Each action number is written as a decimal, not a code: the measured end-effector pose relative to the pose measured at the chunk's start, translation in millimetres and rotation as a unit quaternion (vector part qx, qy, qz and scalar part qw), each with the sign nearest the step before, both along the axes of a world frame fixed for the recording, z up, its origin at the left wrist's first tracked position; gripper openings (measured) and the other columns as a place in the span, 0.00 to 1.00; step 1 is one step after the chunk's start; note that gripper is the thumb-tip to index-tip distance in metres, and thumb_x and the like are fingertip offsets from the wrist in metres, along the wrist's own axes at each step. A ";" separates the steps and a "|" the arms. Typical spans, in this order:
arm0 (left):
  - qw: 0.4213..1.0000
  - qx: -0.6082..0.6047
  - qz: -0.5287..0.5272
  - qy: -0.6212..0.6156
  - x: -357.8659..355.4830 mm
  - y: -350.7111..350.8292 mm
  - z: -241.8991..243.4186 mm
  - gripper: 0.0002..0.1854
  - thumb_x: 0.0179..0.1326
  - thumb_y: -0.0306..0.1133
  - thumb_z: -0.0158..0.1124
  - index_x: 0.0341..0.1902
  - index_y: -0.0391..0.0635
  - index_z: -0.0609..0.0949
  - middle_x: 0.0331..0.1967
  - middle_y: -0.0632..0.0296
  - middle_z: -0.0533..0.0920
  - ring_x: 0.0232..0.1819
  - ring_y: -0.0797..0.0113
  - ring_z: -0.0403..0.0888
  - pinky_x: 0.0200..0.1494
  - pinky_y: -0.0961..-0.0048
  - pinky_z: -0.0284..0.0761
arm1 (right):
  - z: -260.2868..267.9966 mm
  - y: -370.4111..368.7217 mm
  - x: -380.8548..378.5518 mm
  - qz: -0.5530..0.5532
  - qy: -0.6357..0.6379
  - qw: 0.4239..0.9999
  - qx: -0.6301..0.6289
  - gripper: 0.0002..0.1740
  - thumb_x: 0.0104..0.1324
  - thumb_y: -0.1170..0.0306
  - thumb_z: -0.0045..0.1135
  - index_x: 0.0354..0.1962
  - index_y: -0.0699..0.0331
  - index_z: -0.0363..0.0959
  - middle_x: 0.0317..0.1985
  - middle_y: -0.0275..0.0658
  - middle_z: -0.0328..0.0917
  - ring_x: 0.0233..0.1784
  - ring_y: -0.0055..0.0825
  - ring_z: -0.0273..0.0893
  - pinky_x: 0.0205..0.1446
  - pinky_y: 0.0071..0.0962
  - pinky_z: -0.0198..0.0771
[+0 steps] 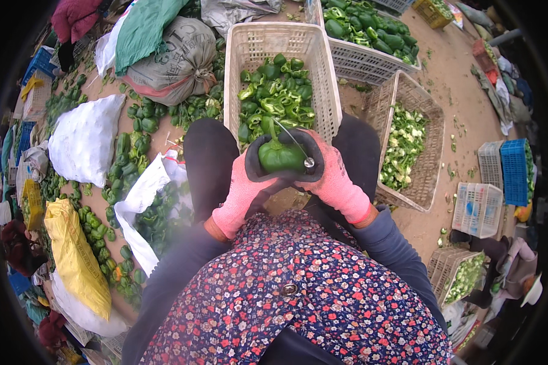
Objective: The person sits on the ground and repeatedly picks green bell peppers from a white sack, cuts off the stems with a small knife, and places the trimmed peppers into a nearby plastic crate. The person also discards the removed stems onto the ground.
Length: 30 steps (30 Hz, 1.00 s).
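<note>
My left hand (246, 182), in a pink glove with a dark coated palm, holds a whole green bell pepper (281, 157) from the left. The pepper is upright, its stem pointing away from me. My right hand (329, 169), gloved alike, is closed around the right side of the pepper and a thin metal tool (297, 141) with a shiny round end; its grip is hidden. Just beyond my hands stands a pale plastic crate (281, 29) with cut green peppers (278, 93) in it.
At right a tilted crate (434, 150) holds pepper cores and stems (402, 146). Another crate (370, 61) of peppers stands behind. Loose peppers (123, 169), an open white sack (139, 205) and a tied sack (169, 64) lie at left. A person (520, 273) is at far right.
</note>
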<state>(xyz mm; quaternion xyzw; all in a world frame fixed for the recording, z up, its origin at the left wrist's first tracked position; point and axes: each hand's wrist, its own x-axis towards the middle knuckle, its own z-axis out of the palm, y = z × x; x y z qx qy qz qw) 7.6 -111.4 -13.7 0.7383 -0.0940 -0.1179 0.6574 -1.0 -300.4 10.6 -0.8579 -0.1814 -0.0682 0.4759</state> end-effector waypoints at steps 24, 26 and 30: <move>0.984 -0.099 -0.012 0.146 5.4 2.3 -3.9 0.36 0.46 0.35 0.79 0.57 0.31 0.75 0.43 0.60 0.83 0.42 0.77 0.80 0.45 0.77 0.79 | -38.3 7.3 -7.3 0.002 0.164 0.974 0.157 0.37 0.44 0.69 0.81 0.52 0.62 0.71 0.47 0.34 0.79 0.48 0.20 0.76 0.54 0.25 0.73; 0.984 -0.094 -0.020 0.151 2.6 4.9 -5.3 0.35 0.46 0.34 0.79 0.57 0.31 0.75 0.42 0.61 0.83 0.41 0.78 0.79 0.45 0.78 0.79 | -37.3 2.3 -6.9 0.028 0.183 0.969 0.164 0.37 0.44 0.67 0.82 0.51 0.62 0.72 0.47 0.34 0.79 0.48 0.19 0.76 0.54 0.24 0.73; 0.988 -0.080 -0.015 0.128 1.7 3.9 -13.7 0.34 0.46 0.34 0.78 0.56 0.30 0.76 0.37 0.63 0.84 0.38 0.80 0.78 0.42 0.78 0.78 | -40.9 -5.2 -4.2 0.034 0.208 0.961 0.181 0.36 0.43 0.67 0.83 0.49 0.63 0.74 0.47 0.33 0.79 0.48 0.19 0.76 0.54 0.25 0.73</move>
